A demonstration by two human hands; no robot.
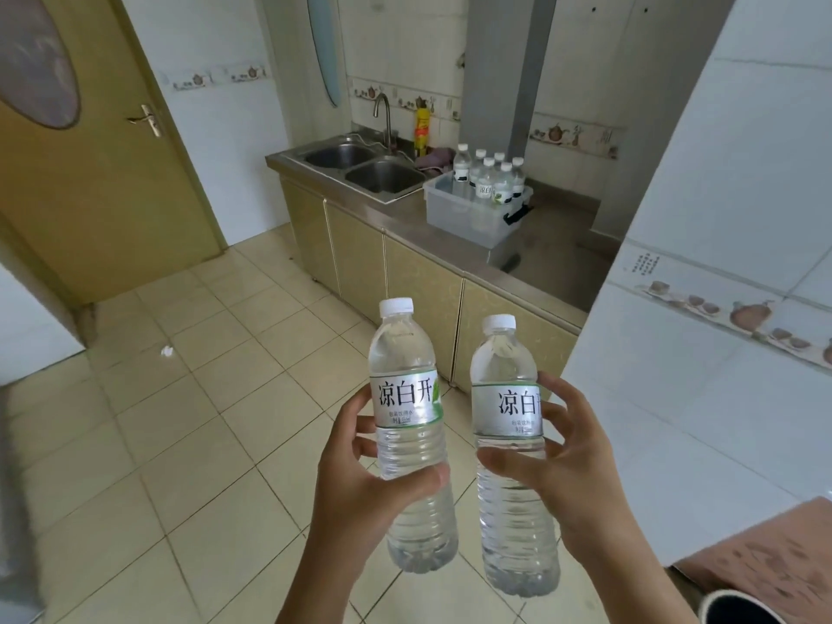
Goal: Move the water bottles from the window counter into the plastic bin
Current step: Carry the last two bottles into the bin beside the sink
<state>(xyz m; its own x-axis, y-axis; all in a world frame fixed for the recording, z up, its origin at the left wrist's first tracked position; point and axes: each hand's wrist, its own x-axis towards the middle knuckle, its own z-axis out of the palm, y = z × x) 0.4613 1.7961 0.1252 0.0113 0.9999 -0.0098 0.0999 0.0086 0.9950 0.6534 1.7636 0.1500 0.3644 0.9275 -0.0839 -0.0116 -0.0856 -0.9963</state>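
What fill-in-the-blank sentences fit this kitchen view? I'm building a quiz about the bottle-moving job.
1. Each hand grips one water ____: left hand, right hand.
2. The plastic bin stands on the steel counter, to the ____ of the double sink as seen here.
3. The caps on the bottles in the bin are ____ in colour.
4. The faucet stands behind the ____.

Missing words: bottle; right; white; sink

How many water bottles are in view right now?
8: one in the left hand, bottle; one in the right hand, bottle; six upright in the plastic bin on the counter, around. More may be hidden behind those.
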